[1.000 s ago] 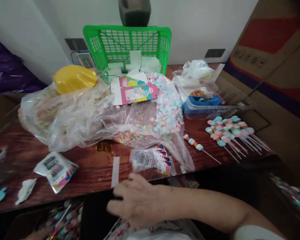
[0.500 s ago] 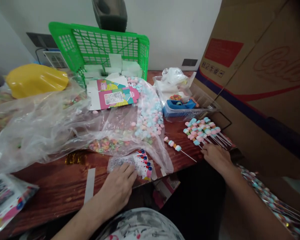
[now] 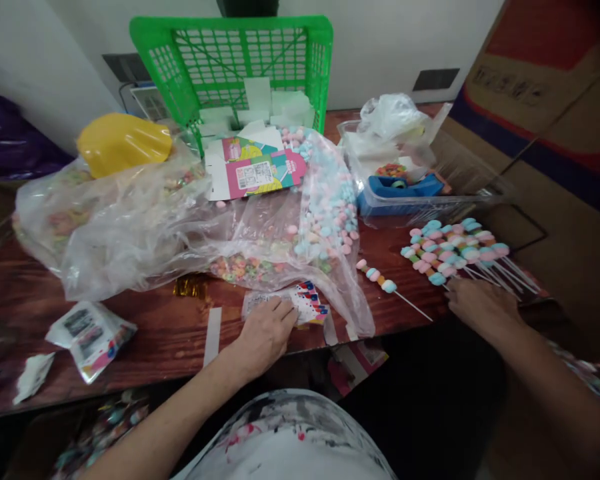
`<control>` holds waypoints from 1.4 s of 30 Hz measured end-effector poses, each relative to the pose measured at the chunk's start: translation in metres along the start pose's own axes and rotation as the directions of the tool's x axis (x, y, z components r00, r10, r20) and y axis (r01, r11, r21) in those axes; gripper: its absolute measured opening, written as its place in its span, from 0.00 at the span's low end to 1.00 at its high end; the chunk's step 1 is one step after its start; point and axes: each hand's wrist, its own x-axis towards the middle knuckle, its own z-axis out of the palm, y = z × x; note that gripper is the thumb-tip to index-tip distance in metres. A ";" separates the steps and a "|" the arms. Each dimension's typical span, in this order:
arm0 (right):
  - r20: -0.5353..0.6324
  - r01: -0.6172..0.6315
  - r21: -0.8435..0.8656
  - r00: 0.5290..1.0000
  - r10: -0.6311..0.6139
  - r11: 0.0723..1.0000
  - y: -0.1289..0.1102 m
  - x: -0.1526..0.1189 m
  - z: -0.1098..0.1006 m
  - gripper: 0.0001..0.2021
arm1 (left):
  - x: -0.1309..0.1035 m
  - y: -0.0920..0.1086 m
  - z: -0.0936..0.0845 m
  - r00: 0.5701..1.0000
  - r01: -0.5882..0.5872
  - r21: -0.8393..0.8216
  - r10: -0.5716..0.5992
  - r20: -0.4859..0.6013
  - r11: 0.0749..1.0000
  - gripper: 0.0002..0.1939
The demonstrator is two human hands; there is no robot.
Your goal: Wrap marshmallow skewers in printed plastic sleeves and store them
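Note:
My left hand [image 3: 269, 333] lies palm down on a fanned stack of clear printed bags [image 3: 310, 303] near the table's front edge, its fingers flat on top. On the right, my right hand [image 3: 483, 303] is closed at the near side of a pile of marshmallow skewers [image 3: 455, 250]. Its fingertips pinch the stick of the nearest skewer, partly hidden by the hand. The pile has pink, blue and white pieces on white sticks. Between my hands lies a single marshmallow skewer [image 3: 380, 279], touched by neither.
Large clear bags of marshmallows [image 3: 330, 217] and ring-shaped candy [image 3: 250, 268] spread across the middle. Behind stand a green basket [image 3: 253, 27] and a clear tray [image 3: 485, 193] with a blue tape dispenser [image 3: 405, 188]. A printed bag stack [image 3: 93, 337] sits left; a cardboard box [image 3: 545, 167] stands right.
The camera view has turned left and down, so everything sits further right and mostly higher in the picture. Both hands stay at the same places, on the bags and by the skewer pile.

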 end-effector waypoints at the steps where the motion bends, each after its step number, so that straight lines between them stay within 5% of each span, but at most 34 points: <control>1: -0.003 0.009 -0.013 1.000 -0.009 1.000 -0.001 0.000 0.001 0.15 | 0.000 -0.002 0.001 0.999 0.012 -0.013 -0.013 -0.046 1.000 0.11; 5: -0.014 0.016 -0.124 1.000 -0.018 0.992 -0.014 -0.001 -0.007 0.08 | -0.003 -0.008 0.009 0.971 0.025 -0.007 -0.026 -0.239 1.000 0.09; 10: -0.069 0.018 -0.174 0.997 -0.031 0.985 -0.044 -0.004 -0.035 0.08 | -0.012 -0.004 0.012 0.972 0.066 0.011 -0.061 -0.227 0.998 0.10; 14: -0.098 0.155 -0.078 0.982 -0.162 0.985 -0.076 -0.002 -0.048 0.07 | -0.014 -0.003 0.013 0.957 0.102 -0.095 -0.124 -0.261 0.990 0.11; 20: -0.111 0.330 0.151 0.942 -0.315 0.932 -0.124 -0.009 -0.038 0.05 | -0.009 -0.015 0.016 0.887 0.144 -0.375 -0.288 -0.362 0.916 0.09; 27: -0.028 0.278 0.365 0.957 -0.288 0.889 -0.153 -0.025 -0.017 0.07 | -0.023 -0.021 0.015 0.971 0.144 -0.271 -0.189 -0.145 0.952 0.11; 42: 0.030 0.124 0.541 0.986 -0.167 0.832 -0.170 -0.053 -0.017 0.10 | -0.010 -0.049 0.011 0.933 0.233 -0.727 -0.360 -0.021 0.646 0.03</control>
